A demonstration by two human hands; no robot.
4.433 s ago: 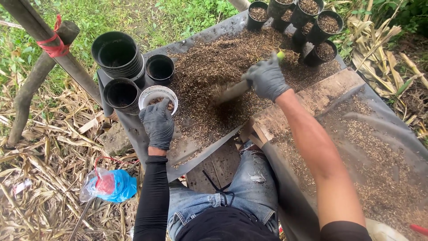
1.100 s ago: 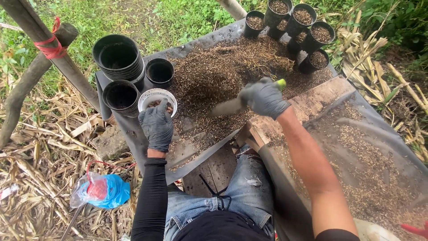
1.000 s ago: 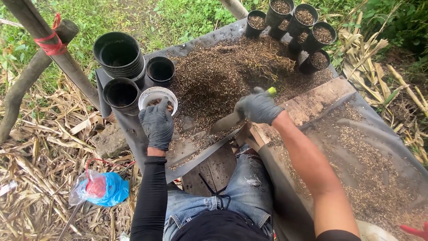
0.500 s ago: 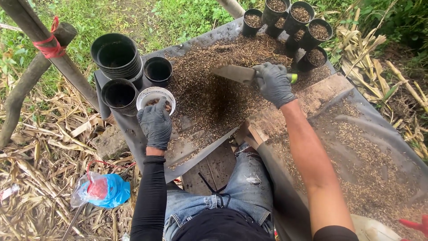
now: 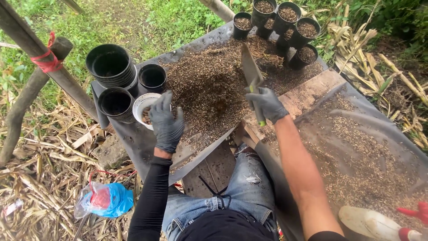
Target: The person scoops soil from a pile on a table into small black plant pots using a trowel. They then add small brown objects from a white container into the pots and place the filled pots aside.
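My left hand [image 5: 166, 126], in a dark glove, grips the rim of a small white pot [image 5: 141, 104] that holds a little brown mix. My right hand [image 5: 266, 103], also gloved, holds a trowel [image 5: 251, 73] by its green handle, blade pointing away over the pile of brown husk mix [image 5: 209, 85] on the dark sheet [image 5: 133, 143]. The trowel is raised above the pile, to the right of the white pot.
Stacks of empty black pots [image 5: 110, 67] stand left of the white one. Several filled black pots [image 5: 285, 20] cluster at the far edge. A wooden board [image 5: 307, 91] and more mix lie right. A blue plastic bag [image 5: 107, 200] lies on dry stalks, lower left.
My right hand has swung the trowel from lying sideways over the pile to pointing away, blade up. My left hand has stayed on the white pot.
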